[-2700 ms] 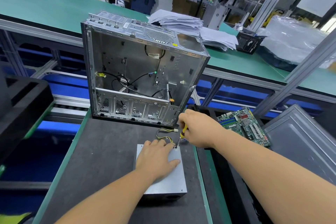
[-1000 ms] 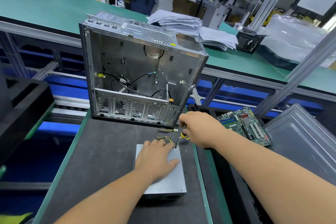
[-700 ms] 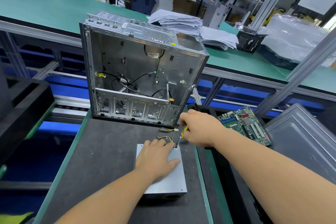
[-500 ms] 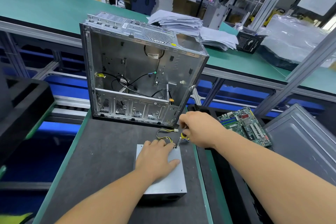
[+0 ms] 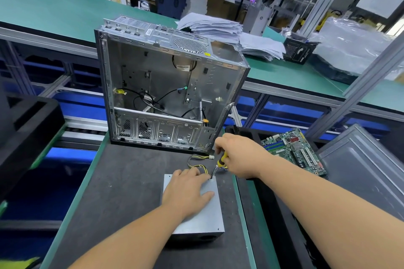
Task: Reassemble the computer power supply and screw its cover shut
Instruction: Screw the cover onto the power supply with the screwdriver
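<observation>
The right hand (image 5: pixel 239 155) is curled round the yellow-and-black handle of a screwdriver (image 5: pixel 220 162), whose shaft slants down and left so that the tip meets the far right corner of the power supply (image 5: pixel 196 212); whether a screw sits under the tip is too small to tell. The left hand (image 5: pixel 188 192) lies flat on the supply's grey cover with fingers straight and slightly spread, pressing down, its fingertips at the far edge just beside the screwdriver tip and its thumb pointing toward the right edge. The supply rests flat on the dark mat of the tabletop (image 5: pixel 122 192), its near face showing a dark opening. From its far edge a bundle of yellow and black wires (image 5: pixel 196 162) loops away over the mat and ends in a small white plug. Just beyond the wires stands an open, mostly bare metal case (image 5: pixel 166 85), upright on the far end of the mat, a few thin cables lying inside it. To the right of the supply, off the mat, a green motherboard (image 5: pixel 293 150) lies in a black tray (image 5: pixel 273 203), and further right leans a grey metal panel (image 5: pixel 358 166). Behind the case, on a green bench, sits a pile of papers (image 5: pixel 229 33). To the left of the supply, well apart from it, is a black foam block (image 5: pixel 24 120).
</observation>
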